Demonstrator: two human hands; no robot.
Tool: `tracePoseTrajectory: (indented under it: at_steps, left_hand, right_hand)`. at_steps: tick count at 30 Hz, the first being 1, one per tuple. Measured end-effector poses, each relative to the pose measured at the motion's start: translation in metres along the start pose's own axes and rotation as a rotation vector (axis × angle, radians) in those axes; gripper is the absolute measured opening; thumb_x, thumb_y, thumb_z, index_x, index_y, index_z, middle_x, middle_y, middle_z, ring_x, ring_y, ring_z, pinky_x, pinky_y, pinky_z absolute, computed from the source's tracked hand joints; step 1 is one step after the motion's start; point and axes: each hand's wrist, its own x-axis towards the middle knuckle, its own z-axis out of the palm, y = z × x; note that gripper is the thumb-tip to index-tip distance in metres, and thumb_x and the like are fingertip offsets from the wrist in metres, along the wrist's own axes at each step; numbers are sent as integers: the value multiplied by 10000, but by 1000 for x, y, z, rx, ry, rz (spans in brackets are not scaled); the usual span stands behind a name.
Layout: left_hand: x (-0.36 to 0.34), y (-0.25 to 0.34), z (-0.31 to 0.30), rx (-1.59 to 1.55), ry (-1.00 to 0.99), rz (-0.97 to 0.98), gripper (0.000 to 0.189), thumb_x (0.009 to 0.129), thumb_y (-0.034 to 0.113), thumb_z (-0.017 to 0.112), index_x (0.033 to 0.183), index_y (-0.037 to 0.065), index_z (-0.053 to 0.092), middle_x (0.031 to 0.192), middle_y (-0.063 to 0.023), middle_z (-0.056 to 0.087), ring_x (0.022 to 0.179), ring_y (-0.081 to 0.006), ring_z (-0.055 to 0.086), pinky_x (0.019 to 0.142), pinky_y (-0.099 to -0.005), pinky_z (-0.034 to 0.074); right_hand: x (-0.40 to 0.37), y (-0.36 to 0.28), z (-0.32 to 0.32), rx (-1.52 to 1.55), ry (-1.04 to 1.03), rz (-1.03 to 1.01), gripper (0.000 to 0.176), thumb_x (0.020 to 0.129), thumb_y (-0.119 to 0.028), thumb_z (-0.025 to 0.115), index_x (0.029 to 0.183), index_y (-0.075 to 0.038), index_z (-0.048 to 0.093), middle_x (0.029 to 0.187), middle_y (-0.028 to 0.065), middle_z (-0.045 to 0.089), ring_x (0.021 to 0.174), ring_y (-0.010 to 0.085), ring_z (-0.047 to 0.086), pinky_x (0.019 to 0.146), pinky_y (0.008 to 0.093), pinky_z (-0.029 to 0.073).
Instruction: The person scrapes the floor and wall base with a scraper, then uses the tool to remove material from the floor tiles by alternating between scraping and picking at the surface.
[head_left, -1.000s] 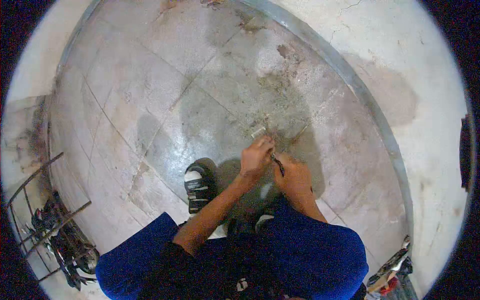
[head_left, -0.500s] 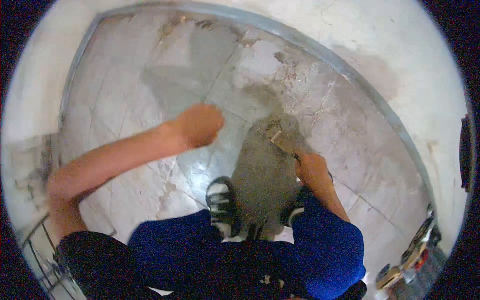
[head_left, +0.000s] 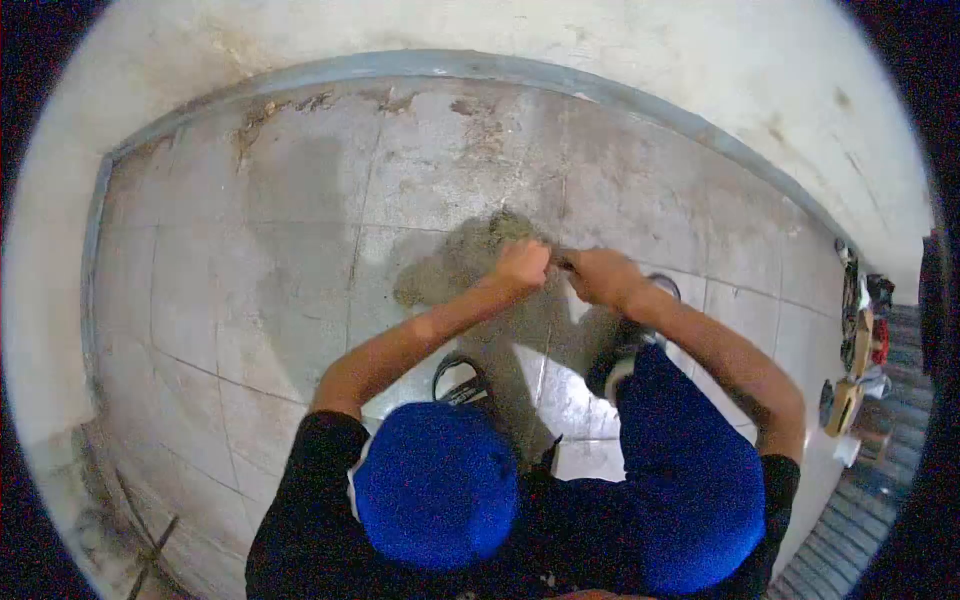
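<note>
My right hand [head_left: 605, 280] is closed around the handle of a scraper [head_left: 562, 258], which shows only as a short dark piece between my two hands. Its blade end is hidden by my left hand [head_left: 522, 265], whose fingers are curled closed right beside it. What the left fingers hold, if anything, I cannot make out. Under both hands lies the tiled floor [head_left: 290, 340], with a small greenish-brown heap of loose dirt [head_left: 508, 222] just beyond the left knuckles.
A grey skirting strip [head_left: 440, 66] runs along the foot of the pale stained wall [head_left: 600, 30]. Dark sandals [head_left: 462, 382] are on my feet near the hands. Assorted items, including a cardboard piece [head_left: 846, 405], lie at right beside a ribbed grey surface [head_left: 870, 500]. Thin dark bars [head_left: 150, 550] stand lower left.
My left hand has come right and down to the scraper's blade end. The right hand has moved slightly up with the scraper, lifting it from the floor. The view has turned.
</note>
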Motion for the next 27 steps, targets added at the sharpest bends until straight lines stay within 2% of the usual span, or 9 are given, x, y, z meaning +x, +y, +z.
tracePoseTrajectory:
  at_steps: [1, 4, 7, 10, 13, 16, 19, 22, 27]
  left_hand:
    - [1, 9, -16, 7, -189, -69, 206, 702, 137, 564, 779, -41, 634, 942, -247, 620, 908, -399, 599, 771, -476, 485]
    - [4, 4, -6, 106, -20, 88, 281, 667, 183, 630, 882, 4, 644, 906, -239, 629, 805, -400, 621, 752, -492, 504]
    - [-2, -3, 7, -76, 138, 118, 199, 691, 104, 562, 808, -39, 638, 891, -230, 622, 849, -405, 604, 723, -461, 491]
    - [-20, -28, 67, -18, 338, 38, 318, 760, 129, 559, 1040, -18, 595, 1072, -236, 598, 1010, -392, 569, 902, -459, 446]
    - [-47, -14, 73, 22, 493, 30, 330, 785, 71, 524, 1097, -29, 557, 1097, -223, 581, 1030, -370, 566, 870, -416, 477]
    - [-55, -27, 87, 37, 422, -29, 335, 778, 76, 538, 1095, -30, 566, 1164, -208, 565, 1103, -361, 533, 940, -399, 447]
    - [-47, -54, 89, -19, 495, 7, 339, 785, 106, 548, 1094, -32, 565, 1174, -206, 566, 1133, -360, 519, 949, -393, 439]
    - [-47, -52, 80, -252, 553, 58, 322, 798, 139, 550, 1084, -8, 571, 1183, -193, 573, 1117, -348, 538, 938, -386, 447]
    - [-33, -63, 74, -669, 431, -234, 296, 802, 141, 551, 1073, 24, 576, 1183, -184, 578, 1103, -338, 553, 917, -384, 455]
  right_hand:
    - [2, -3, -9, -56, 42, -12, 299, 811, -158, 544, 1105, -106, 549, 805, 189, 643, 760, 383, 626, 675, 484, 500]
    - [-1, -3, -13, -88, 217, -69, 215, 847, -194, 513, 1009, -61, 559, 773, 196, 636, 711, 392, 617, 632, 498, 491]
    - [2, -8, 15, 1, 268, -42, 204, 855, -212, 511, 965, -44, 546, 764, 206, 631, 689, 399, 614, 620, 502, 489]
    - [2, -16, 65, 15, 349, -33, 214, 858, -225, 508, 987, -56, 526, 757, 217, 630, 654, 392, 614, 601, 502, 489]
    - [-12, -37, 107, 115, 396, 50, 240, 852, -222, 513, 1019, -49, 523, 732, 214, 631, 619, 381, 615, 560, 481, 488]
    - [-1, -58, 103, 149, 359, 89, 289, 838, -209, 522, 1062, -27, 523, 678, 202, 625, 592, 370, 617, 536, 461, 488]
    - [18, -64, 107, 209, 350, 62, 338, 814, -192, 535, 1094, -2, 520, 631, 188, 617, 577, 361, 619, 534, 448, 490]
    - [17, -74, 85, 204, 339, 89, 323, 785, -183, 550, 1051, 0, 539, 629, 184, 621, 569, 354, 620, 540, 447, 494]
    - [25, -70, 77, 294, 397, 66, 275, 755, -188, 563, 958, -3, 573, 647, 191, 629, 573, 357, 623, 556, 463, 497]
